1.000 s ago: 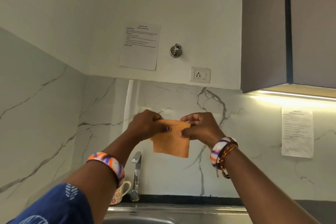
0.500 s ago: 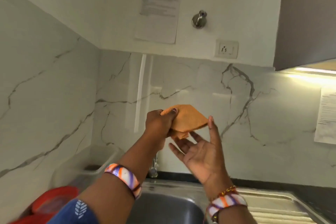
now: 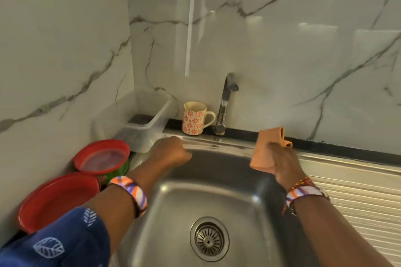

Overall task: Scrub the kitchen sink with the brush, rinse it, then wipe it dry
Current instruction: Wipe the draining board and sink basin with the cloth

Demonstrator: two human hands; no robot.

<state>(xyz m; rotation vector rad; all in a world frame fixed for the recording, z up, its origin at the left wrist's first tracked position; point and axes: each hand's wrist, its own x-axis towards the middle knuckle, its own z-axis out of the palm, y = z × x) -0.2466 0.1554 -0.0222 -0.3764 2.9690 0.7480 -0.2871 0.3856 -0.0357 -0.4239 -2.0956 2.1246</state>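
Observation:
The steel sink (image 3: pixel 217 197) fills the lower middle of the head view, with its round drain (image 3: pixel 209 239) near the bottom. My right hand (image 3: pixel 284 165) grips a folded orange cloth (image 3: pixel 265 149) over the sink's back right corner. My left hand (image 3: pixel 171 151) hovers over the sink's back left corner with its fingers curled and nothing in it. A chrome tap (image 3: pixel 225 104) stands behind the basin. No brush is in view.
A flowered mug (image 3: pixel 195 118) stands left of the tap. A clear plastic tub (image 3: pixel 141 123) sits in the corner, with a red-lidded container (image 3: pixel 102 157) and a red plate (image 3: pixel 58 199) to the left. The ribbed drainboard (image 3: pixel 355 199) lies right of the basin. Marble walls close in behind and left.
The view dropped from the wall to the sink. Both hands came down; the cloth went from the left hand to the right, and the left hand let go.

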